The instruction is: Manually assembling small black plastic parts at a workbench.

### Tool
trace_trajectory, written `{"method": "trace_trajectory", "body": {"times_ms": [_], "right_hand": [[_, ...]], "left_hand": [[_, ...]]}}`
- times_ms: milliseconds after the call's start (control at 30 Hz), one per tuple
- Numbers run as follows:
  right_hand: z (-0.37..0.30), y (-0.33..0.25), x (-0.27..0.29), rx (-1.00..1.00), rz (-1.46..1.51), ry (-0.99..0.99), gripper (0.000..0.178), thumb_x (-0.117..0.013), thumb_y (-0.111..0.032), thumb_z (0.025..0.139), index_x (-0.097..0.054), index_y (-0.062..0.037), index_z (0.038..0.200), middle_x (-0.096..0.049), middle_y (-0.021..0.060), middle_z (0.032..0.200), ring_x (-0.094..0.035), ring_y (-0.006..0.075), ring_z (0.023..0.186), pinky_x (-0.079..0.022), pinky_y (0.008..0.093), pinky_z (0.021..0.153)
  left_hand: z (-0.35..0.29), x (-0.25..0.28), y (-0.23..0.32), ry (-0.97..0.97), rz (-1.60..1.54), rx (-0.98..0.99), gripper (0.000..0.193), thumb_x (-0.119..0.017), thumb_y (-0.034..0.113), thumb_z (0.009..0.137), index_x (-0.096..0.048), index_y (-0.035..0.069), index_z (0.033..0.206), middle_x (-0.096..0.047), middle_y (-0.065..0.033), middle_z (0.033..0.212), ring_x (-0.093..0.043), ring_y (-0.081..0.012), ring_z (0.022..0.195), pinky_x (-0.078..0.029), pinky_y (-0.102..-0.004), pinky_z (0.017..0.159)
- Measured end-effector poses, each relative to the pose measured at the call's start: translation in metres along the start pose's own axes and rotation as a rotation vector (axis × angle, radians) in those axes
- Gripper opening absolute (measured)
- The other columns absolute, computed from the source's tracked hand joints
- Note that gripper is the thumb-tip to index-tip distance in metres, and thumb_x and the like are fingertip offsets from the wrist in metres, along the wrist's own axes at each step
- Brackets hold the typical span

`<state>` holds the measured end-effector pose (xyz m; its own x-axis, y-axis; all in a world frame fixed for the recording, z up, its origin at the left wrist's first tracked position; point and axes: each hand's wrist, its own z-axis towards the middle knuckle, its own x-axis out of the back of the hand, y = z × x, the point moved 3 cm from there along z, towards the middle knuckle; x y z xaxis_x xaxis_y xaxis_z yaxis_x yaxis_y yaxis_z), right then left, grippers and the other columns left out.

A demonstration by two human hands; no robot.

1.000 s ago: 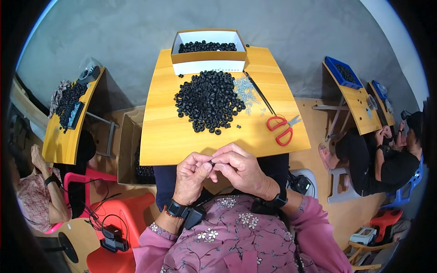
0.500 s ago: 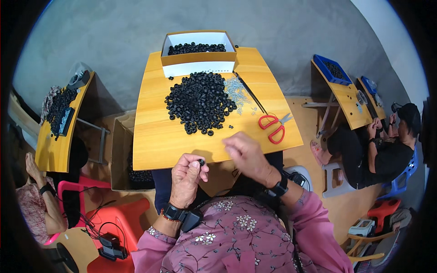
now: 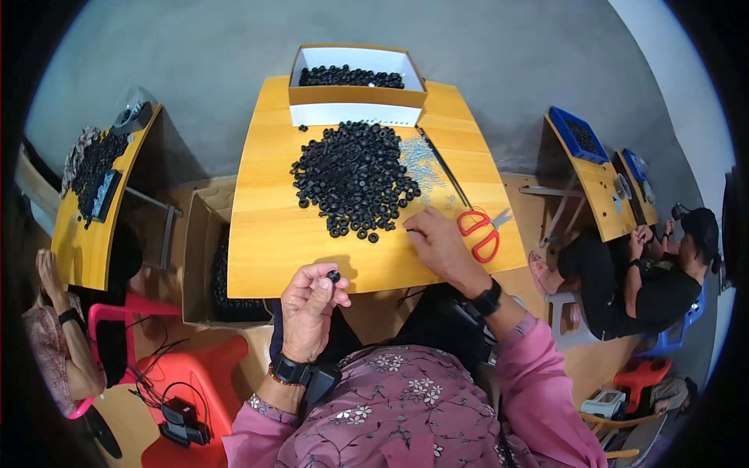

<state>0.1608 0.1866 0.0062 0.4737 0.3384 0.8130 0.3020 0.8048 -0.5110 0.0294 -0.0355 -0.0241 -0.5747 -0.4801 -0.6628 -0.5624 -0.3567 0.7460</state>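
Currently | left grip (image 3: 309, 308) pinches black part (image 3: 334, 276) at fingertips (image 3: 324, 286) | right grip (image 3: 441, 248): can't tell opening, hold

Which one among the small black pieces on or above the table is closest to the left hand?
The round piece pinched in the left hand; the pieces in the pile lie on the table, apart from it.

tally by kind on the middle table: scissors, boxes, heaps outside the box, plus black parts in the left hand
Red-handled scissors: 1
Open box: 1
Heaps (black parts, silvery pieces): 2
Held black part in left hand: 1
Total: 5
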Motion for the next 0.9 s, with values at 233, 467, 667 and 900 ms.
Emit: {"method": "trace_trajectory", "body": {"times_ms": [233, 467, 667, 900], "right_hand": [[-0.007, -0.056, -0.004, -0.331, 1.022, -0.194, 0.019, -0.066, -0.001, 0.094, -0.068, 0.0002, 0.113, -0.067, 0.0009, 0.101, -0.064, 0.0073, 0.091, -0.053, 0.0234, 0.081], [0.002, -0.069, -0.035, -0.243, 1.225, -0.294, 0.021, -0.068, -0.003, 0.094, -0.07, 0.0006, 0.114, -0.068, 0.0028, 0.101, -0.065, 0.0064, 0.087, -0.054, 0.022, 0.077], [0.008, -0.065, -0.043, -0.24, 1.188, -0.33, 0.022, -0.069, -0.004, 0.093, -0.07, 0.0012, 0.114, -0.071, 0.0026, 0.097, -0.065, 0.006, 0.082, -0.054, 0.0215, 0.073], [0.016, -0.068, -0.042, -0.188, 1.096, -0.31, 0.021, -0.07, -0.003, 0.091, -0.072, 0.0005, 0.111, -0.071, 0.0017, 0.093, -0.065, 0.0058, 0.083, -0.054, 0.0216, 0.074]], "left_hand": [[0.004, 0.005, -0.002, 0.012, 0.03, -0.009, 0.027, -0.063, 0.019, 0.101, -0.06, -0.002, 0.118, -0.068, -0.0108, 0.099, -0.064, -0.0143, 0.079, -0.056, -0.0304, 0.075], [0.004, 0.004, -0.004, 0.024, 0.009, -0.02, 0.024, -0.059, 0.02, 0.103, -0.06, 0.0, 0.117, -0.067, -0.008, 0.096, -0.062, -0.012, 0.077, -0.053, -0.0272, 0.075], [0.008, 0.006, -0.005, 0.039, -0.02, -0.017, 0.024, -0.059, 0.019, 0.103, -0.061, -0.001, 0.116, -0.067, -0.008, 0.095, -0.062, -0.0121, 0.075, -0.054, -0.0274, 0.071], [0.011, 0.009, -0.005, 0.05, 0.015, -0.047, 0.025, -0.059, 0.018, 0.103, -0.061, -0.002, 0.118, -0.068, -0.009, 0.094, -0.063, -0.0116, 0.073, -0.055, -0.0268, 0.069]]}}
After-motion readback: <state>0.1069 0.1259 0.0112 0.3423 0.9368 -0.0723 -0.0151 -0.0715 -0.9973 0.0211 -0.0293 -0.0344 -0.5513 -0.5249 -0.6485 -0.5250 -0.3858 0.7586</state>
